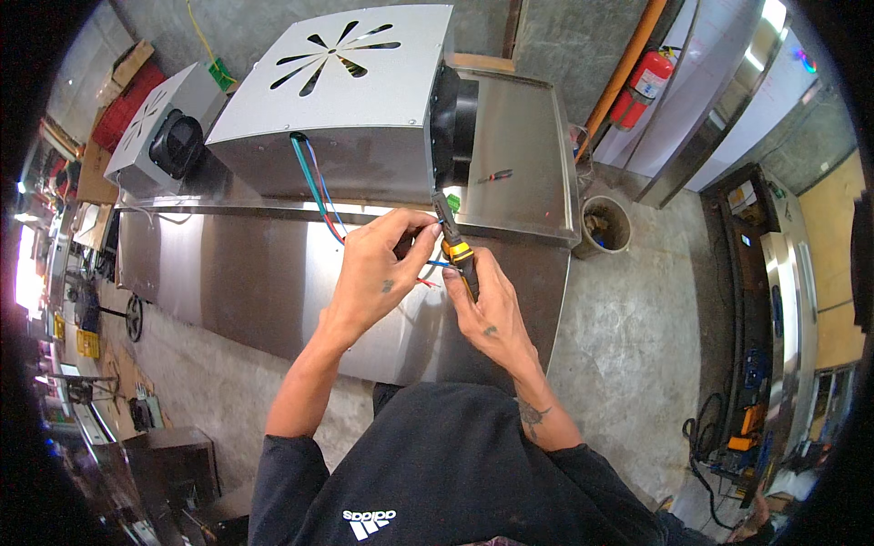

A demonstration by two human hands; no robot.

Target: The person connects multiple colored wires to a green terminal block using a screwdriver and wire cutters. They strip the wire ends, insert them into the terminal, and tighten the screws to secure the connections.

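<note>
My left hand (375,264) is closed in a pinch on a thin wire, its fingertips right beside the jaws of a pair of pliers. The black and yellow pliers (460,250) sit in my right hand (492,314), jaws pointing away from me. Between my hands a blue wire (439,264) shows, with red wire ends (425,282) just below. Whether the jaws grip the wire is too small to tell. A green-sleeved cable (312,182) leaves the large metal box (355,159) and runs down to my left hand.
The box stands on a stainless steel bench (228,273); a black round duct collar (455,127) sticks out of its right side. A smaller fan box (155,136) is at the left. To the right are a small screwdriver (496,175), a bin (603,227) and a fire extinguisher (643,89).
</note>
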